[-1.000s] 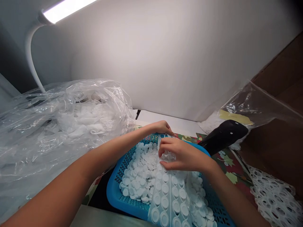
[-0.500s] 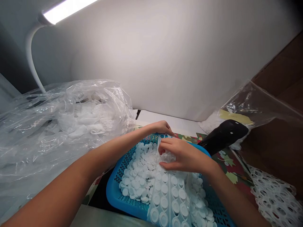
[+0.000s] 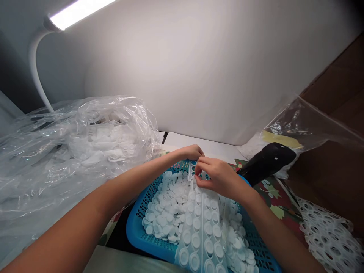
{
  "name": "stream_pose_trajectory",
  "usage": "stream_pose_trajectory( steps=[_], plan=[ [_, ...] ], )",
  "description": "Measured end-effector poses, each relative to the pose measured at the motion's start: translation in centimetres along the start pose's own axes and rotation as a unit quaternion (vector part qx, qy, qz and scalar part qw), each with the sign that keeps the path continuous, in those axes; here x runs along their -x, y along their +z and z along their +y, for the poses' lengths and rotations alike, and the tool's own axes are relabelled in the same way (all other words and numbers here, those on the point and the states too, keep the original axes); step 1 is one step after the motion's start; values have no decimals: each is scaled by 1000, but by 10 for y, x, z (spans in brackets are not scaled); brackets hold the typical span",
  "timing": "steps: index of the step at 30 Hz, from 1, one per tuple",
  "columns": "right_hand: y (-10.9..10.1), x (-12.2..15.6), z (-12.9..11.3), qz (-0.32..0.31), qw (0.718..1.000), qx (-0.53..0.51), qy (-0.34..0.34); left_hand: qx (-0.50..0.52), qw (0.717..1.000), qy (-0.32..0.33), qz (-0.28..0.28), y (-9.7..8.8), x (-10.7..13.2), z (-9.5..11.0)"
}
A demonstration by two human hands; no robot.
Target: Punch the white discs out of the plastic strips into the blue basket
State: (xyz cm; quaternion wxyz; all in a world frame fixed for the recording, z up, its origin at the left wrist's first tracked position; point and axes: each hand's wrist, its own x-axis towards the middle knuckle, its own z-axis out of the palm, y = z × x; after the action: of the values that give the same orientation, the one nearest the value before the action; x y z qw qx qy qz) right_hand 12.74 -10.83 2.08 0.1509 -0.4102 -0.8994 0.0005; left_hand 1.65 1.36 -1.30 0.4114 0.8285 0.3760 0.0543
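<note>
A long translucent plastic sheet of round white discs (image 3: 202,227) lies lengthwise over the blue basket (image 3: 153,246). Its far end shows round holes with blue behind them. My left hand (image 3: 193,152) is closed at that far end, over the basket's back rim; its fingertips are partly hidden behind my other hand. Just nearer, my right hand (image 3: 220,176) has thumb and fingers bent together in a pinch at the sheet's left edge. Many loose white discs (image 3: 166,212) fill the basket on both sides of the sheet.
A large clear plastic bag (image 3: 110,129) with white pieces covers the left side. A black object (image 3: 269,159) sits beyond the basket's right corner, near another clear bag (image 3: 295,117). White perforated sheets (image 3: 327,231) lie at the right. A lit lamp (image 3: 79,13) hangs above.
My right hand has moved away from me along the sheet, and its fingers have closed together. The left fingers have drawn in slightly. More holes show at the sheet's far end.
</note>
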Motion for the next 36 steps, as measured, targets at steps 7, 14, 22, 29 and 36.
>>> stream_pose_trajectory(
  steps=[7, 14, 22, 29, 36],
  plan=[
    [-1, -2, 2, 58, 996, 44, 52, -21, 1000, 7, 2, 0, -1, 0],
    [-2, -2, 0, 66, 992, 61, 90, -24, 999, -15, 15, -1, 2, 3],
    [0, -1, 3, 102, 986, 54, 123, -31, 999, -6, 19, 1, -3, -1],
    [3, -1, 6, 97, 987, 32, 126, -19, 1000, -6, 17, 2, -2, 0],
    [4, -1, 8, 77, 985, 29, 152, -11, 1000, -6, 17, 2, -2, 0]
  ],
)
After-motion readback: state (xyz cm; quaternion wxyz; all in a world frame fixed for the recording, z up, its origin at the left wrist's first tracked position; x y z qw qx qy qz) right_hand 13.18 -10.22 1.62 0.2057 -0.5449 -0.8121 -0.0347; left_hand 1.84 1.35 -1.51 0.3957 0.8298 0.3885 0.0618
